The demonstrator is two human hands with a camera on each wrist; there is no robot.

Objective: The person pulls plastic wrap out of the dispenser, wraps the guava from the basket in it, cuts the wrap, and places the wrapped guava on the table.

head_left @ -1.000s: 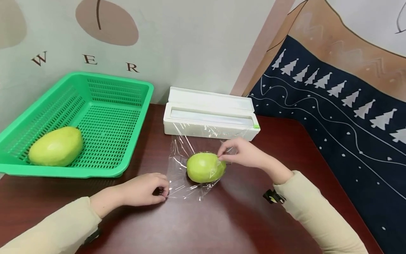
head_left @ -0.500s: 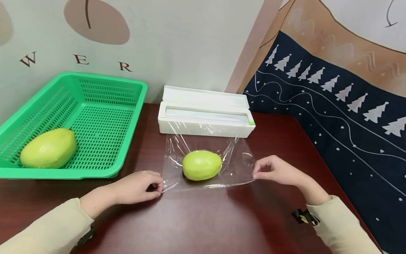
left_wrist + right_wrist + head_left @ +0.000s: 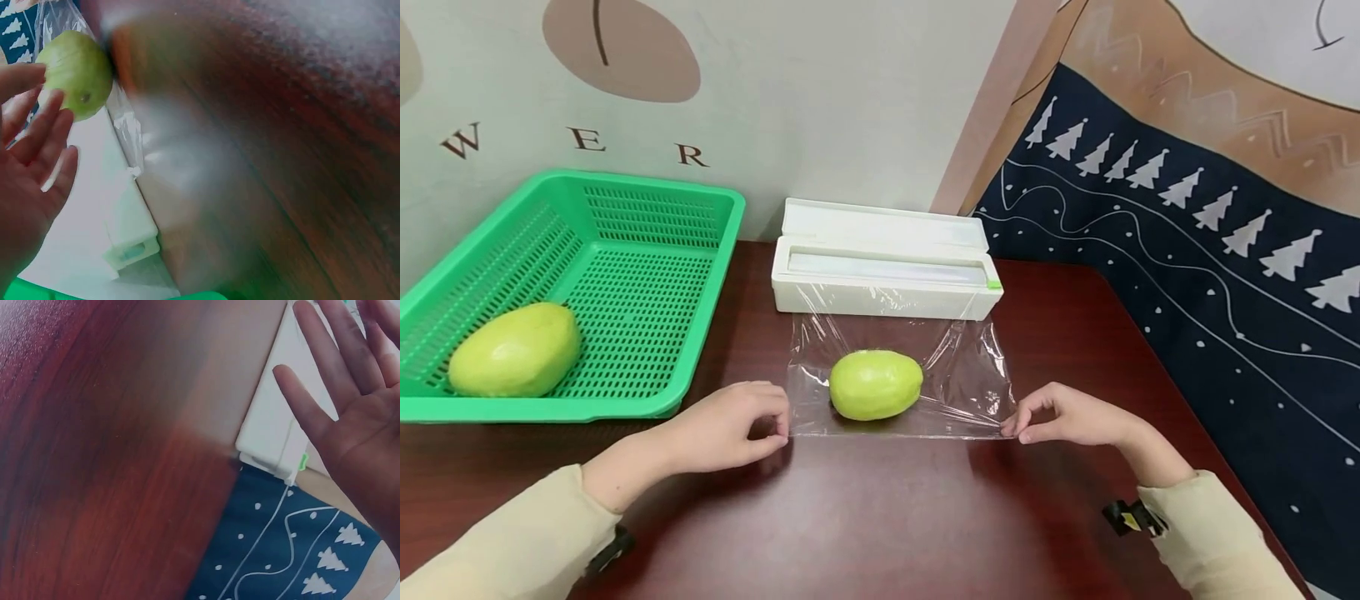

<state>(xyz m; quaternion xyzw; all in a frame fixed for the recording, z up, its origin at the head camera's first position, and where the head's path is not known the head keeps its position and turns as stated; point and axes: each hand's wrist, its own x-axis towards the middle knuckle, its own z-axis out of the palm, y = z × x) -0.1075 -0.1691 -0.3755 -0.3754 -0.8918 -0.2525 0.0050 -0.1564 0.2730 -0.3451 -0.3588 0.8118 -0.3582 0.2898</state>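
A green oval fruit lies on a sheet of clear plastic wrap, which runs out from the white wrap dispenser box behind it. At the sheet's front left corner my left hand pinches the wrap between thumb and finger. My right hand pinches the front right corner, where the film bunches into creases. In the left wrist view the fruit shows beyond the left hand's fingers. The right wrist view shows the right hand's outer fingers spread, with thumb tip out of sight.
A green plastic basket stands at the left with a second green-yellow fruit in it. The dispenser's lid is raised against the wall side. A navy cloth with white trees borders the dark red-brown table on the right.
My right hand has moved from the fruit's top out to the right and slightly down, drawing the wrap's corner off the fruit. The film now lies flat under the fruit. The left hand shifted slightly upward.
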